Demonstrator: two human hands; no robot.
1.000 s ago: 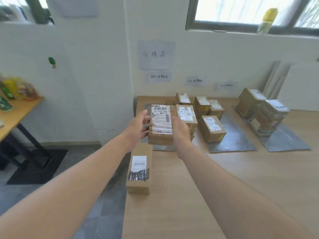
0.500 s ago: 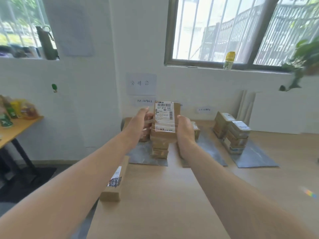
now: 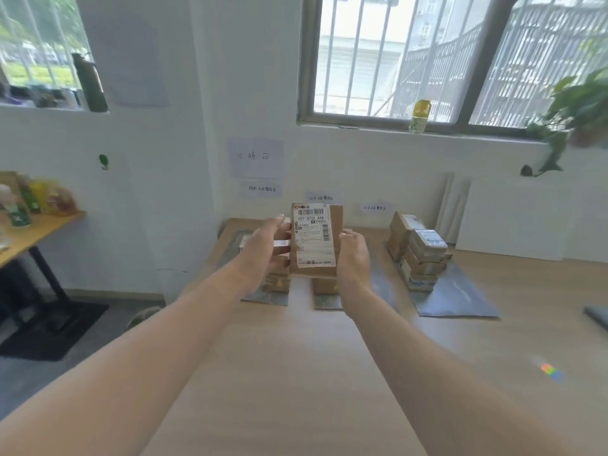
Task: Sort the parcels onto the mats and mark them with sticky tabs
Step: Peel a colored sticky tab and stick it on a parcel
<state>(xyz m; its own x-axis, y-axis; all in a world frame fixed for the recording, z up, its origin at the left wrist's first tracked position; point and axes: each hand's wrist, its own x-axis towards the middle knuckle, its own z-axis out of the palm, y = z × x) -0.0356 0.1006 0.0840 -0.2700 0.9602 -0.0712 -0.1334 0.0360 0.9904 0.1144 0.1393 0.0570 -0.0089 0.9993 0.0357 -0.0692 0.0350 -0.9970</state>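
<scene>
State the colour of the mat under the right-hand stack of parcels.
Grey with a slight sheen. The mat shows clearly in the head view, the only one given.

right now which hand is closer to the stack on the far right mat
Right. The right hand holds the right edge of the parcel, just left of the stack; the left hand holds the opposite edge, farther from it.

The head-worn wide-angle camera looks forward across the table (image 3: pixel 296 363) toward the window (image 3: pixel 378 60).
</scene>
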